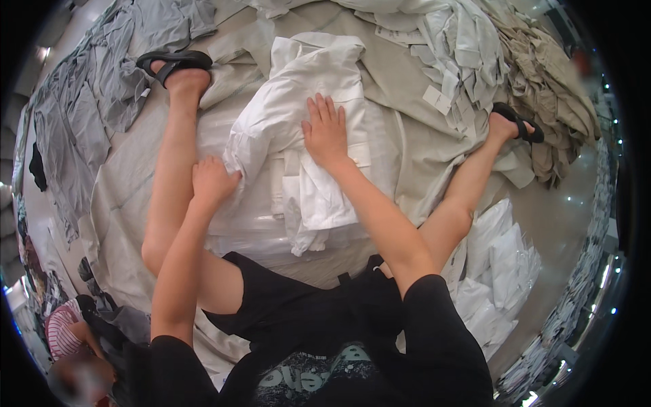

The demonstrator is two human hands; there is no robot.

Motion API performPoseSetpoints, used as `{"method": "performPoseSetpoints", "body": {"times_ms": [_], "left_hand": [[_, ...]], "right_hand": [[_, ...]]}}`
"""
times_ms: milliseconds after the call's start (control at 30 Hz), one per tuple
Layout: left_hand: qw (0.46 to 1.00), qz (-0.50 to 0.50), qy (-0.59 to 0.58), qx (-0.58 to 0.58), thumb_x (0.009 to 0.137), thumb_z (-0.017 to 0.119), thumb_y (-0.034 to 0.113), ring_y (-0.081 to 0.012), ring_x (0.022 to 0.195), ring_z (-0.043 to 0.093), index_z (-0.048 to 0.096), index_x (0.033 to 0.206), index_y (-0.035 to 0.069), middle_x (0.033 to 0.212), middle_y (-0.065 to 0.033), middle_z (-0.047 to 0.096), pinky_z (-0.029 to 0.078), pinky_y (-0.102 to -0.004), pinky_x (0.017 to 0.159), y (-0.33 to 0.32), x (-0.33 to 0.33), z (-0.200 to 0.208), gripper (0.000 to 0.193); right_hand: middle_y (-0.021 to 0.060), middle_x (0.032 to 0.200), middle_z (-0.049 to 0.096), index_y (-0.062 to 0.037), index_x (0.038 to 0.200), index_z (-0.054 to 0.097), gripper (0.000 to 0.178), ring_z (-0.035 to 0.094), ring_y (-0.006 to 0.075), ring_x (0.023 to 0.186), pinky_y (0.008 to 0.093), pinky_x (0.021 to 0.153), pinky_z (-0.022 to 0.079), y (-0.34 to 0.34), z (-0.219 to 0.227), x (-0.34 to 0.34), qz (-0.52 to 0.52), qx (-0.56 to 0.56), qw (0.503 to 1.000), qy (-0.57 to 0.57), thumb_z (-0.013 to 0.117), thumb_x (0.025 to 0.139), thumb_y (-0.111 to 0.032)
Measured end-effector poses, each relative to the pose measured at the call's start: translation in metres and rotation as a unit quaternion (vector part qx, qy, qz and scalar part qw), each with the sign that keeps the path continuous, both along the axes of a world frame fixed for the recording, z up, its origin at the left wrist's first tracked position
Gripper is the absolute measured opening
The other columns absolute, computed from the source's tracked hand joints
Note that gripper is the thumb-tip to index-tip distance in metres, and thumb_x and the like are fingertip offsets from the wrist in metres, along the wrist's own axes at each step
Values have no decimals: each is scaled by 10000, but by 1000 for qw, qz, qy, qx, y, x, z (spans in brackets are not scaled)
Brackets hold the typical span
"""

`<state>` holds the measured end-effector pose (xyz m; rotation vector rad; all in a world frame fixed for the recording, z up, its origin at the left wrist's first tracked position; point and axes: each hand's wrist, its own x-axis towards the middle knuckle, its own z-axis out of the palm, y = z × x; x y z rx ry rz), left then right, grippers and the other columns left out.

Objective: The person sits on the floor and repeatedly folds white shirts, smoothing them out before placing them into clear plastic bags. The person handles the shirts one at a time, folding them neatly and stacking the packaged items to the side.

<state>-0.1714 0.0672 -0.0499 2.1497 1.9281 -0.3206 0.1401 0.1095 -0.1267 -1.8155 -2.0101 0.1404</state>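
A white long-sleeved garment [298,88], like a shirt or jacket, is spread in front of me between my legs. Flat on its middle lies my right hand [326,133], fingers stretched out and slightly apart. My left hand [214,179] is at the garment's left edge, by a sleeve [247,152], close to my left shin. Its fingers are curled, and the thumb points toward the sleeve; anything inside them is hidden. Below my right hand, parts of the garment lie folded over one another. Under it is a stack wrapped in clear plastic [237,227].
Beige cloth [129,203] covers the floor around me. Grey garments [74,122] pile at the left, white tagged ones [461,47] at the far right, brown ones [542,88] beyond. Plastic-packed white garments [498,271] lie at the near right. Another person [64,332] is at the lower left.
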Motion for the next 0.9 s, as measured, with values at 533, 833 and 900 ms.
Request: {"method": "performPoseSetpoints", "body": {"times_ms": [533,833,900], "left_hand": [[953,-162,-253,-41,904,645,23,-429,774,761,492,1269,12,1047,-248,705,608,-506,655,-130,213,93,395],[933,-14,-356,-40,1034,745,343,-491,903,738,262,1728,193,1144,-290,727,592,-546,773,-148,185,54,859],[892,58,-449,25,1049,722,321,-503,881,732,267,1722,176,1178,-305,727,568,-566,744,-172,175,33,826]], "right_hand": [[140,1419,698,-83,1568,552,590,650,280,1343,437,1124,508,-3,-46,93,-21,-194,670,716,666,1064,-367],[133,1675,501,-149,1610,535,580,436,319,1565,569,1298,274,-21,91,46,104,137,984,49,597,1096,-410],[104,1720,432,-190,1611,528,567,313,331,1628,597,1324,185,-8,45,44,37,38,998,-37,558,1102,-437]]}}
